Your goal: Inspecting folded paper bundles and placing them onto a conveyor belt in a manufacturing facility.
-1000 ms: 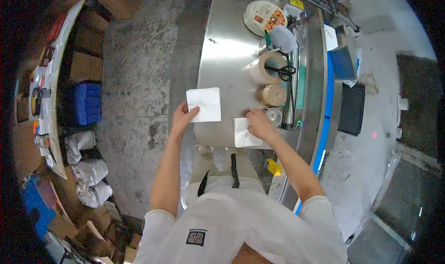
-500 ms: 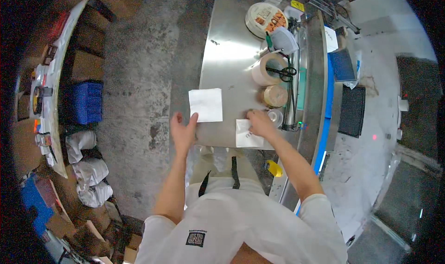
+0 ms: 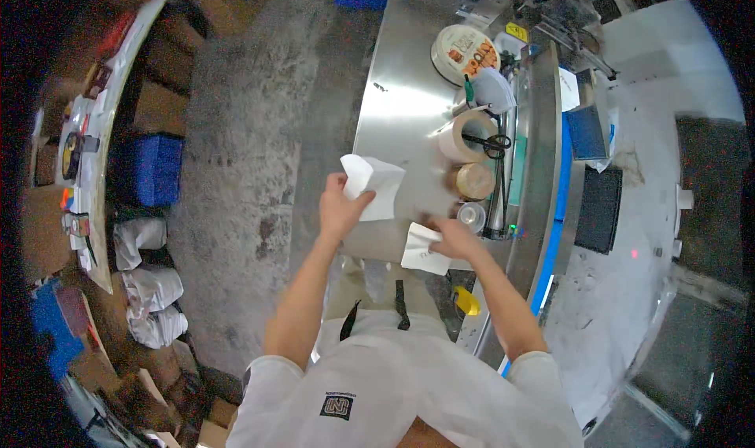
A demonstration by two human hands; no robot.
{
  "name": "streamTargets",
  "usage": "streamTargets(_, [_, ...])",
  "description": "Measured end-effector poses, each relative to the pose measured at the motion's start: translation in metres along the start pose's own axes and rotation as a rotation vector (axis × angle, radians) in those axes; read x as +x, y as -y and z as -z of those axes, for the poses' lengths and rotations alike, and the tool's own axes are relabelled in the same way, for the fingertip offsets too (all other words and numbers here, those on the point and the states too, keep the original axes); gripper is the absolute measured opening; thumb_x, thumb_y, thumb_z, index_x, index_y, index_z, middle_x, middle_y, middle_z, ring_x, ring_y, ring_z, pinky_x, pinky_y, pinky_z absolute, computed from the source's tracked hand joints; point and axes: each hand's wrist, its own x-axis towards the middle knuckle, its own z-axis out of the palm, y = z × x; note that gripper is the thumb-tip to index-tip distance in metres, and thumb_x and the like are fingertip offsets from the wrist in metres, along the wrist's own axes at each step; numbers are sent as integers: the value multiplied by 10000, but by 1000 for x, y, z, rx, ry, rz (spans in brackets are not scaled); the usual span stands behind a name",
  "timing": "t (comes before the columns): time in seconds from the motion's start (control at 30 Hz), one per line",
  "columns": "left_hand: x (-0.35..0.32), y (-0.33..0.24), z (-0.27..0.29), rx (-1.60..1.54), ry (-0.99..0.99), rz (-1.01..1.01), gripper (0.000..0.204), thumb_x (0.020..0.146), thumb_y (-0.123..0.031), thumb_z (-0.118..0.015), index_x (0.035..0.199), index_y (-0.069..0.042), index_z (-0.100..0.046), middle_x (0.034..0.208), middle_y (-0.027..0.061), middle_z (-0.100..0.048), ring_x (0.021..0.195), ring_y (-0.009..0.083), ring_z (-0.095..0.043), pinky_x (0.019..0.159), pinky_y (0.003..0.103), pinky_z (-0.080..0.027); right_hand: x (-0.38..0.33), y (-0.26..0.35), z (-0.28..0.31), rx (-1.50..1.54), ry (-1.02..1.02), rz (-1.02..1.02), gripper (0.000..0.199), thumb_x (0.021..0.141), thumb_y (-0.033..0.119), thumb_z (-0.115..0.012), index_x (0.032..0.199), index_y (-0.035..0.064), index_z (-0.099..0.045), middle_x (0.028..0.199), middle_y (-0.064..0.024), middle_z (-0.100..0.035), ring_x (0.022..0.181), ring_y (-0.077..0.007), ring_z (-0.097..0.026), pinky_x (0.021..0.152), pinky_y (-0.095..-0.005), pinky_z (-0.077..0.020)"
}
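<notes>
My left hand [image 3: 343, 206] is at the near left of the steel table, its thumb and fingers closed on the left edge of a square white paper [image 3: 384, 187]. That edge curls upward, while the right part lies low over the tabletop; I cannot tell whether it is one sheet or several. My right hand [image 3: 458, 239] pinches the upper right edge of a smaller white paper slip [image 3: 425, 251] with dark marks, tilted at the table's near edge. Close beyond that hand stands a small clear plastic cup [image 3: 471, 217].
Along the table's [image 3: 401, 125] right side stand a tape roll [image 3: 474, 182], a larger roll [image 3: 456, 143] with black scissors [image 3: 491, 143] on it, and a round tub [image 3: 464, 53]. At left are a blue crate [image 3: 156, 171] and a shelf holding small items.
My left hand has taken hold of the square paper and curled its left edge up. My right hand has lifted and tilted the slip, which lay flat before. The view has shifted slightly.
</notes>
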Motion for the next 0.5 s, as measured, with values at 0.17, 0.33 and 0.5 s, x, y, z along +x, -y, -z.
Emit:
streamTargets(0.17, [-11, -46, 16, 245, 101, -119, 652, 673, -269, -801, 1203, -2, -530, 1086, 210, -653, 1002, 363, -634, 828, 427, -504, -39, 9, 27, 146, -68, 63, 382, 684, 191, -775, 1005, 27, -647, 937, -128, -670, 889, -304, -651, 779, -384, -504])
streamTargets(0.33, [-11, -47, 11, 221, 251, -79, 620, 679, -293, -790, 1168, 20, -576, 1040, 200, -669, 938, 335, -662, 825, 406, -509, -81, -1, 49, 674, -216, -92, 393, 741, 175, -781, 1059, 5, -627, 956, -92, -666, 894, -187, -637, 818, -325, -501])
streamTargets(0.5, [-8, -36, -3, -135, 612, 49, 532, 726, -210, -785, 1153, 35, -581, 1022, 130, -672, 904, 189, -656, 784, 306, -508, -118, 10, 81, 906, -217, -36, 506, 721, 126, -791, 1173, 10, -596, 1013, -78, -671, 910, -154, -630, 811, -317, -507])
